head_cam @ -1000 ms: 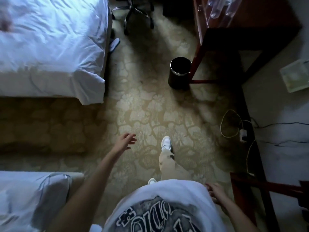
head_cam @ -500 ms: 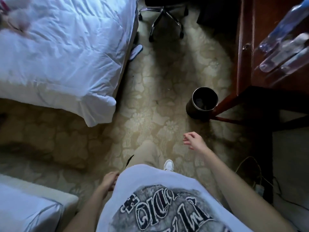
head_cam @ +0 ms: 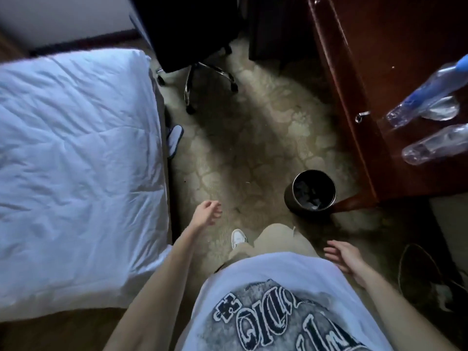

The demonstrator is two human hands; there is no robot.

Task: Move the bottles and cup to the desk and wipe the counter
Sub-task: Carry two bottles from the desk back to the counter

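Two clear plastic bottles stand on the dark red wooden desk [head_cam: 359, 72] at the right edge of the view. One bottle [head_cam: 425, 95] has a blue label, the other bottle [head_cam: 435, 144] is plain. A clear cup [head_cam: 442, 110] sits behind them, partly hidden. My left hand [head_cam: 206, 214] hangs over the carpet with loosely curled fingers, holding nothing. My right hand [head_cam: 345, 257] is low by my hip, fingers relaxed and empty. Both hands are well short of the desk.
A black waste bin [head_cam: 312, 192] stands on the carpet against the desk leg. A white bed [head_cam: 76, 160] fills the left side. An office chair [head_cam: 202, 72] stands ahead, and a slipper [head_cam: 174, 140] lies by the bed. Patterned carpet runs between bed and desk.
I have walked forward, so the desk, bottles and bin are closer and larger. My left arm has swung forward and my right hand has dropped back to my hip.
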